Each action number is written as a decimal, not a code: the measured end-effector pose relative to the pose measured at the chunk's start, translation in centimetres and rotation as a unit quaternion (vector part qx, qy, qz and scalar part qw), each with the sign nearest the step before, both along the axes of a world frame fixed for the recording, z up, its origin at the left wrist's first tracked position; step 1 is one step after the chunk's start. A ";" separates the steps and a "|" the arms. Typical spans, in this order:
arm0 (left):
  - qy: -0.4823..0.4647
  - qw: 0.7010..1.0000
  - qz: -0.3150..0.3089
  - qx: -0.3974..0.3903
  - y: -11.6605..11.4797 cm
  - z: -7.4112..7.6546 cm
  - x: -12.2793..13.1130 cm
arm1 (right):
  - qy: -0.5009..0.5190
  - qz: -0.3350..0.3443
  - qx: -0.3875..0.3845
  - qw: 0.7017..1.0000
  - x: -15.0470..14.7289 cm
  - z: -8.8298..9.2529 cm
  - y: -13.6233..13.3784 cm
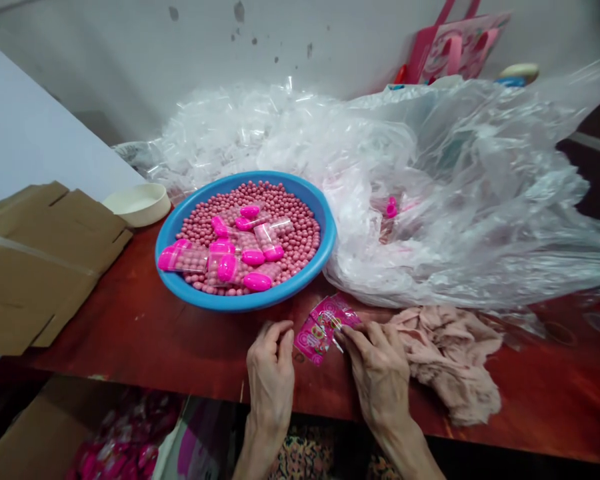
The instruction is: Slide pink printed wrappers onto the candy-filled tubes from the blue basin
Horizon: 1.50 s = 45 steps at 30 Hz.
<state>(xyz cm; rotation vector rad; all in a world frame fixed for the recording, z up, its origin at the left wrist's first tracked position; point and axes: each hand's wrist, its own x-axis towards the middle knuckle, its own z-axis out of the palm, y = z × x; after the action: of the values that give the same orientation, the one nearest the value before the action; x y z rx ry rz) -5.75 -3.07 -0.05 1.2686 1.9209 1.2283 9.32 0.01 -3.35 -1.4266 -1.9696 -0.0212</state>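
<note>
A pink printed plastic wrapper [323, 330] lies on the red tabletop, with glossy highlights on it. My right hand [379, 367] has its fingertips closed at the wrapper's right edge. To the left, my left hand [271, 363] is curled, thumb and forefinger close together near the wrapper's left edge; anything between them is hidden. Behind both hands stands a blue basin [240, 303] filled with small pink beads [300, 243]. Several clear bottles with bright pink caps [257, 281] rest on the beads, and pink beads show inside them.
A crumpled beige cloth [450, 360] lies right of my right hand. Large clear plastic bags [460, 220] spread behind it. At left are a flattened cardboard box [45, 267] and a white bowl [140, 205]. Below the table edge, a box holds pink items [120, 447].
</note>
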 end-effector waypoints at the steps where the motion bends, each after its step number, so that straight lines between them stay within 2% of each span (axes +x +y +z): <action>1: -0.011 1.000 -0.001 0.000 0.0 0.1 0.1 | 0.002 0.001 0.004 1.000 0.1 0.0 0.0; 7: -0.116 0.993 -0.008 -0.006 0.4 0.6 0.6 | 0.043 0.023 0.053 0.997 0.4 0.6 -0.3; 13: -0.274 0.961 -0.027 -0.039 1.8 0.2 1.8 | 0.092 0.067 0.090 0.989 0.1 1.0 -1.1; 17: -0.319 0.947 0.004 -0.039 2.5 -0.5 2.6 | 0.129 0.054 0.054 0.989 -0.2 1.1 -1.3; 19: -0.328 0.944 0.011 -0.039 2.6 -0.6 2.7 | 0.181 0.035 -0.004 0.983 -0.2 1.2 -1.1; 21: -0.331 0.943 0.013 -0.039 2.6 -0.5 2.7 | 0.253 0.025 -0.076 0.964 -0.3 1.2 -0.9; 23: -0.328 0.944 0.009 -0.039 2.6 -0.4 2.6 | 0.306 0.026 -0.115 0.945 -0.2 1.1 -0.8; 25: -0.315 0.948 0.004 -0.039 2.6 -0.3 2.6 | 0.322 0.021 -0.110 0.940 0.0 0.8 -0.7; 28: -0.274 0.961 -0.001 -0.040 2.6 -0.4 2.4 | 0.340 -0.023 -0.097 0.935 0.4 0.2 -0.7; 31: -0.199 0.980 -0.001 -0.031 2.6 -0.8 2.2 | 0.355 -0.066 -0.097 0.928 0.8 -0.2 -0.7; 35: -0.078 0.997 -0.016 0.001 2.5 -1.1 2.4 | 0.366 -0.080 -0.111 0.921 0.6 0.3 -0.6; 39: 0.016 0.999 -0.046 0.012 2.0 -0.9 2.5 | 0.374 -0.090 -0.121 0.915 0.4 0.8 -0.8; 43: 0.166 0.984 -0.055 0.020 1.4 -0.2 1.8 | 0.378 -0.078 -0.131 0.913 0.5 0.8 -1.1; 45: 0.152 0.987 -0.045 0.034 1.2 0.3 1.5 | 0.381 -0.068 -0.132 0.913 0.4 0.9 -1.2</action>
<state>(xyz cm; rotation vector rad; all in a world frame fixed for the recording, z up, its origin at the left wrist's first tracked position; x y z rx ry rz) -4.24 -1.84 0.27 1.6405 2.0170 1.1154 9.73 -1.23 -2.42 -1.4358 -1.2510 0.6635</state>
